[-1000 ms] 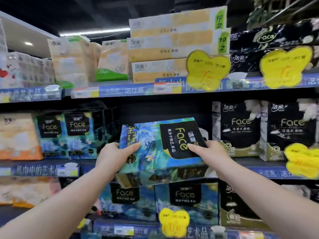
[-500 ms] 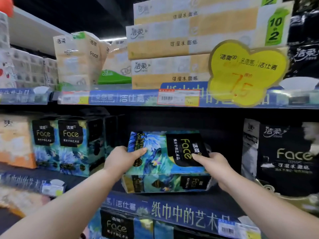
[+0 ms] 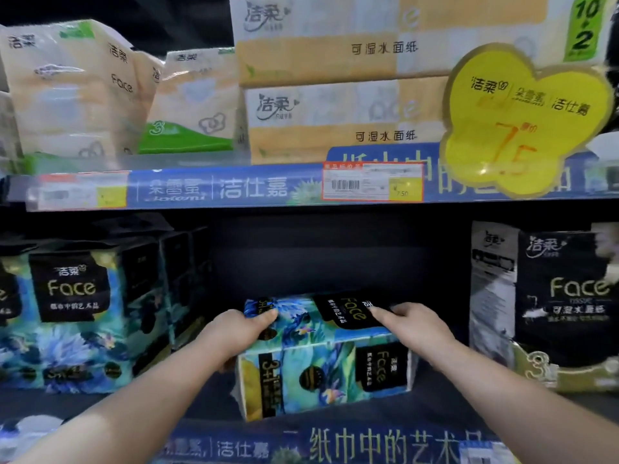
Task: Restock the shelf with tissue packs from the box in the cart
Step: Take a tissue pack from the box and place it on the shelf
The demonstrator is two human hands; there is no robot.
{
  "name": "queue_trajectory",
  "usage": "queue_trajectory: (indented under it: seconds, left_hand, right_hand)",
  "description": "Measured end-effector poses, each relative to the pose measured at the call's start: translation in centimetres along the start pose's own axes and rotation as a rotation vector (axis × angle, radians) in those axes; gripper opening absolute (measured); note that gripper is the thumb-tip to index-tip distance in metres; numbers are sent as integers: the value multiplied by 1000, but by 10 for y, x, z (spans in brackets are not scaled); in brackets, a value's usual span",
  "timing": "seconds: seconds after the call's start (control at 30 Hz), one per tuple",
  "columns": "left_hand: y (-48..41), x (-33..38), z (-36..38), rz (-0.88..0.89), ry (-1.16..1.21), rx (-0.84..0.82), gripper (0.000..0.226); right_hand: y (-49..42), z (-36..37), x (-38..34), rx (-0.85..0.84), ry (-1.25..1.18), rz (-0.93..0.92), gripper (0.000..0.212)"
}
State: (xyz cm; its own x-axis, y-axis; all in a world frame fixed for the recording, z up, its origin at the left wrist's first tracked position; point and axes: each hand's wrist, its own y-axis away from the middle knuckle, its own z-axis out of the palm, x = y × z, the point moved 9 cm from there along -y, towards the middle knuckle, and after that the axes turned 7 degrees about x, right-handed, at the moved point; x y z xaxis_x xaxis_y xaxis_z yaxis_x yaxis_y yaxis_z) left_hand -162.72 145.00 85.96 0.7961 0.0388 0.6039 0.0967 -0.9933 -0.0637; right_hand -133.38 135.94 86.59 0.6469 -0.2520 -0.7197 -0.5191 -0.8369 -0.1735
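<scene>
A blue floral "Face" tissue pack (image 3: 321,366) lies on its side on the middle shelf (image 3: 395,443), in the dark gap between other packs. My left hand (image 3: 239,331) grips its upper left corner, thumb on top. My right hand (image 3: 413,324) holds its upper right edge, fingers on the black label. Its underside seems to touch the shelf board. The box and the cart are out of view.
Matching blue "Face" packs (image 3: 72,316) stand upright at left. Black "Face" packs (image 3: 552,303) stand at right. The upper shelf (image 3: 217,189) carries orange and white tissue packs (image 3: 335,105) and a yellow price sign (image 3: 526,118) that overhangs its edge.
Both hands have carried the tissue pack forward and down into the shelf gap, and the view has moved closer to the shelf.
</scene>
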Motion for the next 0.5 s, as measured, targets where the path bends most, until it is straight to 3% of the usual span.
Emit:
queue_trajectory:
  seconds: [0.1,0.23,0.33,0.4,0.5]
  left_hand:
    - [-11,9,2,99,-124,-34,67]
    - [-35,28,2,280,-177,1,102]
    - [-41,54,10,451,-165,-32,107]
    - [-41,63,23,511,-213,-109,101]
    - [-43,63,39,483,-129,-263,115]
  right_hand:
    - [1,-3,-1,53,101,5,71]
    - [13,3,7,77,-13,78,85]
    - [27,3,12,109,-48,112,91]
    - [33,3,15,124,-40,140,91]
    - [35,9,19,142,-159,201,76]
